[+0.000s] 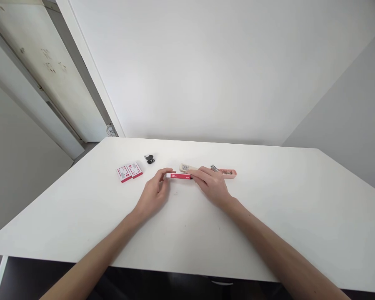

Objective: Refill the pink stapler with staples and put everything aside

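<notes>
A small red-and-white staple box (178, 176) stands between my two hands, its long red side facing me. My left hand (154, 189) curls around its left end, the fingertips behind the top edge. At the opposite end, my right hand (212, 185) pinches the box with bent fingers; its fingertips hide that end, where a dark spot shows. Just behind the box lies a cream stapler (186, 167), partly covered by my right hand. Beyond that hand a pink open tray (233, 174) holds small metallic bits, with a silver metal piece (214, 168) at its left end.
Two more red-and-white boxes (129, 171) lie side by side on the left. Behind them is a black staple remover (149, 159). The white table (175, 233) meets a white wall (190, 75) at the back. Tiny specks dot the tabletop in front of my hands.
</notes>
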Demonstrator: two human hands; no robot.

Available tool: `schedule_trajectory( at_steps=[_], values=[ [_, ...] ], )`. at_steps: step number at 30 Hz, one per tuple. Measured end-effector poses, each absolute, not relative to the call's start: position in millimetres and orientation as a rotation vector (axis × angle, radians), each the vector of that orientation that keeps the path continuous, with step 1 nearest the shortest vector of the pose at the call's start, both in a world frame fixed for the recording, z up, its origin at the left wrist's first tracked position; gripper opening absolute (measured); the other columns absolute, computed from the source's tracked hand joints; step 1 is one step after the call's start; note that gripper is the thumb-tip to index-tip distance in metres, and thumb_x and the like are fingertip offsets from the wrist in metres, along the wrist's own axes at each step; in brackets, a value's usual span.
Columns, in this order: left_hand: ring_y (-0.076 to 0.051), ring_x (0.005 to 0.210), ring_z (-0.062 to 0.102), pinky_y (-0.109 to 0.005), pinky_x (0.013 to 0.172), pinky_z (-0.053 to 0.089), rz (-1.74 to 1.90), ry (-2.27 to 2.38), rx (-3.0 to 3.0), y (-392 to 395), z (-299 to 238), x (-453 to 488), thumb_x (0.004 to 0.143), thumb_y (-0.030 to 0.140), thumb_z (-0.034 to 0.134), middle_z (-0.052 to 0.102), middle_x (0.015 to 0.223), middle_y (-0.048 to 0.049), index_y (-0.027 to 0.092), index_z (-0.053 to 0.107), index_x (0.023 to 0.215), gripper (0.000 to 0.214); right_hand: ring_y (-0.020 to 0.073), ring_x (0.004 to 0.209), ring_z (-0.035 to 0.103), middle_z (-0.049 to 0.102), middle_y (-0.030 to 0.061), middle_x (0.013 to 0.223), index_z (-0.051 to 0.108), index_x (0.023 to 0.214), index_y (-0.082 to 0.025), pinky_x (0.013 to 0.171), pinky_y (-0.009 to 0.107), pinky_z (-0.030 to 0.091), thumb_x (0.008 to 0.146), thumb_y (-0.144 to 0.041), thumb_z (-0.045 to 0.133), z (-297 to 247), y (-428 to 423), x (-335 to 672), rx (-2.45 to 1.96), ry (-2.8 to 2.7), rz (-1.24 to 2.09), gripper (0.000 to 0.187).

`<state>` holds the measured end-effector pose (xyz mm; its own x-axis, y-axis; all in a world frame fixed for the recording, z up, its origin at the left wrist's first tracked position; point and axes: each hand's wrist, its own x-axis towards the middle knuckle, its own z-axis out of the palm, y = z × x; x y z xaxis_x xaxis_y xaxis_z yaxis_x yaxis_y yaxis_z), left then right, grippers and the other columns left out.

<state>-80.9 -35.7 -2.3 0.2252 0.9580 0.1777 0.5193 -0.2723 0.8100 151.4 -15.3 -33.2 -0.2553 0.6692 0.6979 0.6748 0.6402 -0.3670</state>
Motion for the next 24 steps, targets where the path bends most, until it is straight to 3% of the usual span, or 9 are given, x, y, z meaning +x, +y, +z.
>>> schedule_trajectory(
  at_steps=[3, 5, 15, 21, 24],
  values=[
    [-0.016, 0.056, 0.051, -0.028, 0.056, 0.041, 0.890, 1.424, 1.921, -34.6, -1.6, -81.4, 0.100, 0.031, 0.040, 0.065, 0.076, 0.0008, 0.026, 0.065, 0.131, 0.040, 0.0148, 0.063, 0.053, 0.067, 0.0043, 0.073, 0.081, 0.106, -0.028, 0.059, 0.029, 0.032, 0.112, -0.038, 0.039, -35.8, -15.6, 149.6, -1.065, -2.018, 0.011, 0.043],
    [-0.016, 0.054, 0.047, -0.028, 0.055, 0.039, 0.893, 1.445, 1.937, -33.8, -1.5, -81.6, 0.099, 0.030, 0.040, 0.061, 0.070, 0.0015, 0.025, 0.069, 0.126, 0.040, 0.0150, 0.062, 0.052, 0.067, 0.0043, 0.074, 0.081, 0.104, -0.028, 0.059, 0.030, 0.032, 0.112, -0.038, 0.039, -38.0, -15.5, 148.4, -1.062, -2.045, 0.037, 0.044],
    [-0.018, 0.060, 0.052, -0.029, 0.060, 0.042, 0.877, 1.401, 1.963, -34.0, 0.1, -81.5, 0.101, 0.033, 0.038, 0.066, 0.075, -0.0001, 0.025, 0.069, 0.125, 0.040, 0.0182, 0.066, 0.057, 0.074, 0.0044, 0.078, 0.079, 0.103, -0.026, 0.064, 0.031, 0.040, 0.106, -0.034, 0.050, -33.7, -19.4, 147.0, -1.064, -1.916, 0.289, 0.031],
    [-0.019, 0.074, 0.060, -0.028, 0.065, 0.046, 0.826, 1.343, 1.943, -37.1, 1.3, -79.3, 0.094, 0.029, 0.048, 0.073, 0.095, -0.0013, 0.026, 0.066, 0.131, 0.041, 0.0180, 0.059, 0.050, 0.063, 0.0001, 0.062, 0.079, 0.103, -0.026, 0.063, 0.032, 0.039, 0.102, -0.033, 0.052, -25.6, -23.9, 146.5, -1.130, -1.835, 0.517, 0.028],
    [-0.018, 0.074, 0.059, -0.028, 0.065, 0.045, 0.825, 1.352, 1.944, -37.7, 1.3, -78.7, 0.096, 0.032, 0.049, 0.072, 0.094, -0.0017, 0.025, 0.067, 0.129, 0.038, 0.0179, 0.058, 0.048, 0.058, -0.0011, 0.058, 0.079, 0.100, -0.026, 0.063, 0.032, 0.039, 0.101, -0.033, 0.052, -24.4, -23.7, 146.7, -1.110, -1.813, 0.551, 0.028]
  ],
)
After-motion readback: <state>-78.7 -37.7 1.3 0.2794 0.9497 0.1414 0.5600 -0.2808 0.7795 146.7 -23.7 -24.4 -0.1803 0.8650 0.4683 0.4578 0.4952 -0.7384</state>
